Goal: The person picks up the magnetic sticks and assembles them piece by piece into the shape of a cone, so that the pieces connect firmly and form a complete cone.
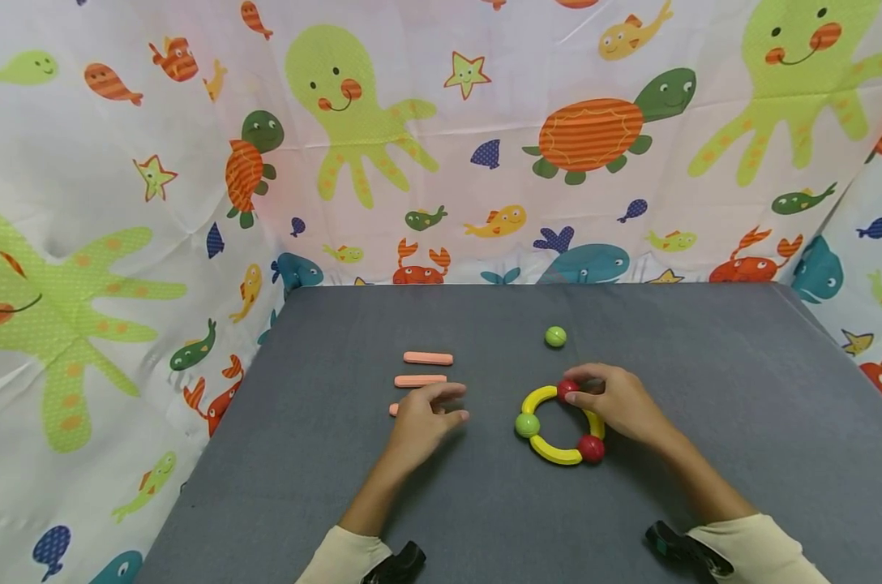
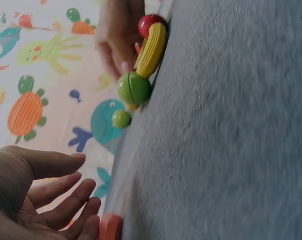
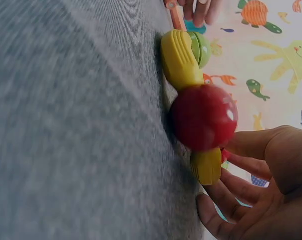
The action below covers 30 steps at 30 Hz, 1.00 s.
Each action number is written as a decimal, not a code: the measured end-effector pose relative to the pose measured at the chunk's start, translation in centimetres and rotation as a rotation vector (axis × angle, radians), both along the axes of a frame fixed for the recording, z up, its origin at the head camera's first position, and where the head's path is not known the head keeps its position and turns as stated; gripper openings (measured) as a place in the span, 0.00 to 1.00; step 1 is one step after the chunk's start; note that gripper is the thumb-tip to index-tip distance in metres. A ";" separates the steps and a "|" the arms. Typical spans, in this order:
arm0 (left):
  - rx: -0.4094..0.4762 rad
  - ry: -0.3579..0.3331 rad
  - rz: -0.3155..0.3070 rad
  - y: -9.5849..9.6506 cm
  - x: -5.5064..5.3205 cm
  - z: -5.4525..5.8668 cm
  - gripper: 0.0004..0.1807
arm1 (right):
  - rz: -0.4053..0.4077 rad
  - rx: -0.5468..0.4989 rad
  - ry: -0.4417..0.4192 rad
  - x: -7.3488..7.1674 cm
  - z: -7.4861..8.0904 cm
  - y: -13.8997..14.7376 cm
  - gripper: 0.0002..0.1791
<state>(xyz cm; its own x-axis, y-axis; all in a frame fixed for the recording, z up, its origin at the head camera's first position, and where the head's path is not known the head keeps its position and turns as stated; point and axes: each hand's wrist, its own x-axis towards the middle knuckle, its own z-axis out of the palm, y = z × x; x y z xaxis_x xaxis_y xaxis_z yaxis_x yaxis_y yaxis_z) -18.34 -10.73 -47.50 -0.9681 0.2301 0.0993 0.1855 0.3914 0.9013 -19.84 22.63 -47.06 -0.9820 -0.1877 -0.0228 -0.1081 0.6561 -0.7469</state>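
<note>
A ring (image 1: 555,453) of curved yellow pieces joined by red and green balls lies flat on the grey table. My right hand (image 1: 626,403) pinches the ring's far red ball (image 1: 567,390) between thumb and fingers. In the right wrist view, another red ball (image 3: 203,117) is close to the camera and hides part of the ring. My left hand (image 1: 421,426) is beside the salmon-coloured sticks, fingers relaxed and holding nothing. Two of these sticks (image 1: 428,358) show in full; a third (image 1: 393,410) is mostly hidden behind that hand.
A loose green ball (image 1: 555,337) sits beyond the ring on the grey tabletop (image 1: 514,519). Behind the table hangs a white curtain (image 1: 441,122) printed with sea animals, which also runs along the left and right sides.
</note>
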 end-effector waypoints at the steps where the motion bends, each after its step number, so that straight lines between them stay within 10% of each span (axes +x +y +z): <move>1: -0.009 0.003 0.009 -0.3 0.0 0.0 0.21 | -0.002 0.002 -0.001 0.1 0.0 0.2 0.19; 17: -0.103 -0.037 0.167 -3.7 -1.0 0.1 0.21 | -0.029 0.059 -0.009 1.6 0.3 2.2 0.23; 30: -0.187 -0.067 0.168 -5.0 -1.4 -0.3 0.22 | -0.043 0.067 -0.021 2.2 0.5 3.2 0.22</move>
